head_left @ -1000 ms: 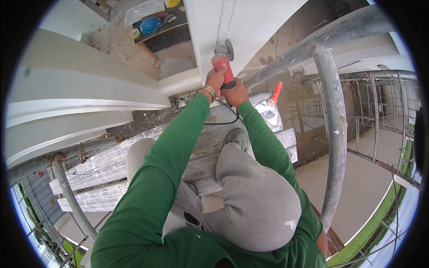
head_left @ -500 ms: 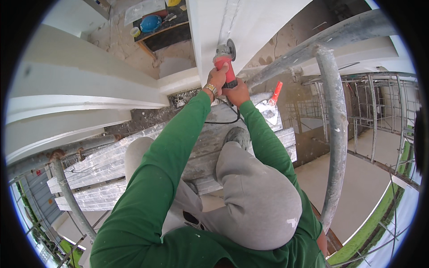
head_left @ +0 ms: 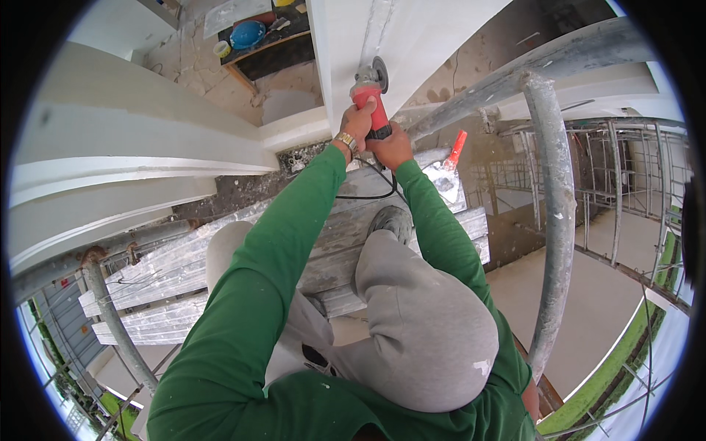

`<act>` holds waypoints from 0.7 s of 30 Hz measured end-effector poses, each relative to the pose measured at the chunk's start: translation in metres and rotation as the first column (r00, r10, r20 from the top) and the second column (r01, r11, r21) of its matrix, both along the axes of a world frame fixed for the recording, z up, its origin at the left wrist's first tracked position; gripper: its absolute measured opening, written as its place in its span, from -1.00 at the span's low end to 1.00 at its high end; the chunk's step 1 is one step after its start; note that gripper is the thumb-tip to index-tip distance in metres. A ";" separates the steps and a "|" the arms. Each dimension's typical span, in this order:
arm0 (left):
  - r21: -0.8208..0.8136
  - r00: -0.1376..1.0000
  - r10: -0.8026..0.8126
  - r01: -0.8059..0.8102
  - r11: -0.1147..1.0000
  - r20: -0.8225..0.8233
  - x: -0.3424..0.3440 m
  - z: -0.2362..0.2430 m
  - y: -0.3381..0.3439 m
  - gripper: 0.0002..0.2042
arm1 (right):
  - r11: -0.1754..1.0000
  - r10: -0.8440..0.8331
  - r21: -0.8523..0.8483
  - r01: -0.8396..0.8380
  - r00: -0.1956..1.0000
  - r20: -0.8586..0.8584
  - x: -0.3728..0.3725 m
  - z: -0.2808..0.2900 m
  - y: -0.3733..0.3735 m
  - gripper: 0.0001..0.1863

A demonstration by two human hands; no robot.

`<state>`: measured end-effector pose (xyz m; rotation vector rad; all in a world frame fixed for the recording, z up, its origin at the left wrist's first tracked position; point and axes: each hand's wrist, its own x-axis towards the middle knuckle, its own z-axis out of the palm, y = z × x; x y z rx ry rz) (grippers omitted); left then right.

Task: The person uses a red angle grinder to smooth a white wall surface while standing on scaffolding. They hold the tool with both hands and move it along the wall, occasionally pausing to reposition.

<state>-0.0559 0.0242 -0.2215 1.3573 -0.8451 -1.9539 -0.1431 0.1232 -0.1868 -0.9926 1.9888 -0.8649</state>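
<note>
Both my hands grip a red angle grinder (head_left: pixel 379 114) with a grey head and a round disc (head_left: pixel 380 73). My left hand (head_left: pixel 357 123) is wrapped round the body's left side, a metal-band watch (head_left: pixel 347 140) on its wrist. Lower down, my right hand (head_left: pixel 392 147) closes on the dark rear end, where the black cord (head_left: pixel 368 197) hangs in a loop. The disc is edge-on at the white column (head_left: pixel 412 44), beside a grey streak running up its face. Whether the disc touches the surface I cannot tell.
Under my feet lie worn scaffold planks (head_left: pixel 331 250). Grey metal pipes (head_left: pixel 555 220) stand at the right, with another pipe (head_left: pixel 110 316) at the left. An orange-red handled tool (head_left: pixel 456 149) rests on the plank end. Beyond a sill, a blue helmet (head_left: pixel 248 34) sits on a dark board.
The grinder and both hands sit almost where they were, with the grinder's head a touch higher toward the column. The cord's loop has shifted slightly.
</note>
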 end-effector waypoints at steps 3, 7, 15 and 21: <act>-0.009 1.000 -0.009 0.009 1.000 0.009 0.000 0.006 0.001 -0.51 | 1.000 -0.006 -0.003 0.006 1.000 -0.012 0.000 0.000 0.000 -0.36; -0.012 1.000 0.004 -0.005 1.000 -0.029 0.003 0.022 0.002 -0.52 | 1.000 -0.012 -0.022 0.011 0.999 -0.030 0.002 0.013 0.000 -0.36; -0.012 0.998 0.042 -0.043 0.999 -0.046 0.001 0.031 0.004 -0.51 | 0.997 -0.027 -0.077 0.027 1.000 -0.004 0.003 0.019 0.001 -0.39; -0.065 0.999 -0.008 0.006 0.998 -0.031 0.003 0.041 0.006 -0.52 | 0.997 -0.011 -0.081 0.010 1.000 -0.009 0.004 0.033 0.005 -0.38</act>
